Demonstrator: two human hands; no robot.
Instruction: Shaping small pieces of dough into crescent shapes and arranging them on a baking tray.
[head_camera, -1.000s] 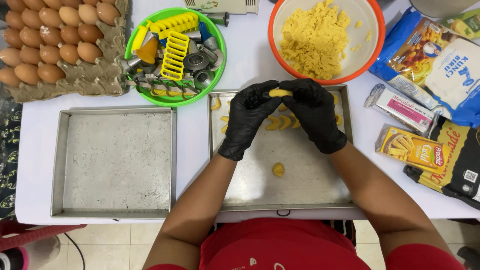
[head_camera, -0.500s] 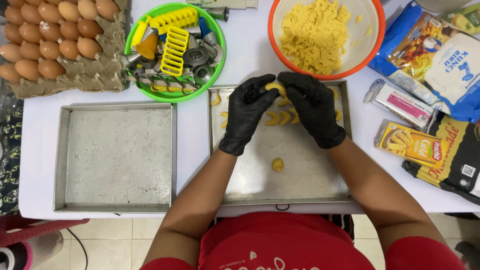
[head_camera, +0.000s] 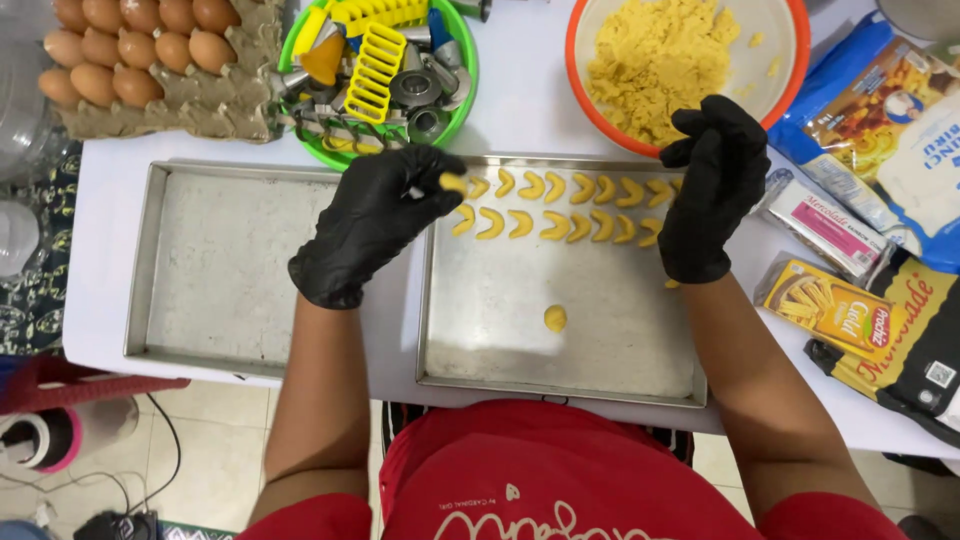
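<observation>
Your 2 black-gloved hands work above 2 metal baking trays on a white table.

Largest first: the white table holds an empty tray on your left and a second tray in front of you, with 2 rows of yellow crescent-shaped dough pieces along its far edge and 1 small dough ball lying alone near its middle. Beyond sit an orange-rimmed bowl of crumbly yellow dough, a green bowl of cutters, and a carton of brown eggs. Your left hand pinches a small curved dough piece at its fingertips, over the second tray's far left corner. Your right hand hovers over the tray's far right edge, fingers curled loosely; I cannot tell whether it holds anything.
</observation>
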